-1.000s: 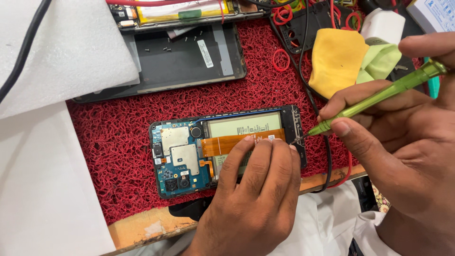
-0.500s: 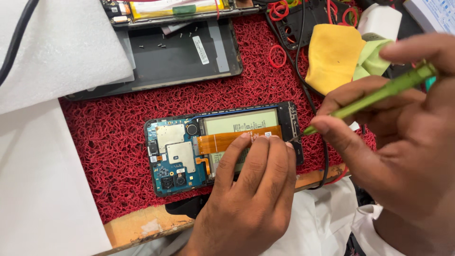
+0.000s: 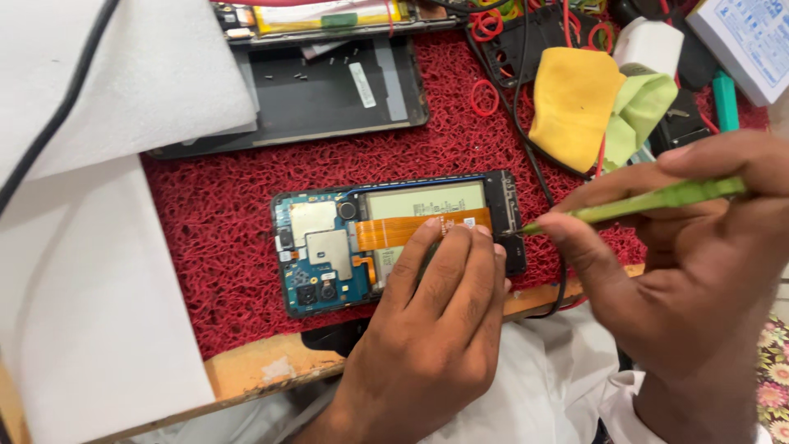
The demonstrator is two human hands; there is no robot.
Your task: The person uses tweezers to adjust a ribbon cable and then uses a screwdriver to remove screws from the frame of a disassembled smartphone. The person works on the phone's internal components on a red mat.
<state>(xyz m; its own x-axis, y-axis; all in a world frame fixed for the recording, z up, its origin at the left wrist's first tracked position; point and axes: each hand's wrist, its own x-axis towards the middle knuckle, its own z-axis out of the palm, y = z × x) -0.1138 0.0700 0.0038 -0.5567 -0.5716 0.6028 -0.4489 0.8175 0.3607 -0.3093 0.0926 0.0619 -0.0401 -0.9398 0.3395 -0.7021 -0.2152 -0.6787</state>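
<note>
An opened phone (image 3: 329, 247) lies back-up on a red mat (image 3: 222, 230), showing its blue circuit board, metal shields, pale battery and an orange flex cable (image 3: 403, 230). My left hand (image 3: 436, 321) rests flat on the phone's lower right part, fingertips pressing near the orange cable. My right hand (image 3: 682, 279) grips a thin green tool (image 3: 649, 201) like a pen. The tool's tip touches the phone's right end, by the bottom edge of the frame.
A dark phone back cover (image 3: 329, 90) with small screws lies behind on the mat. Yellow and green cloths (image 3: 575, 99), red rubber bands, black cables, a white charger (image 3: 649, 45) and a white box (image 3: 748, 41) crowd the far right. White sheets (image 3: 99, 247) cover the left.
The view has shifted, so the phone sits slightly more to the left. My right hand stays with the green tool's tip at the phone's right end; my left hand keeps pressing.
</note>
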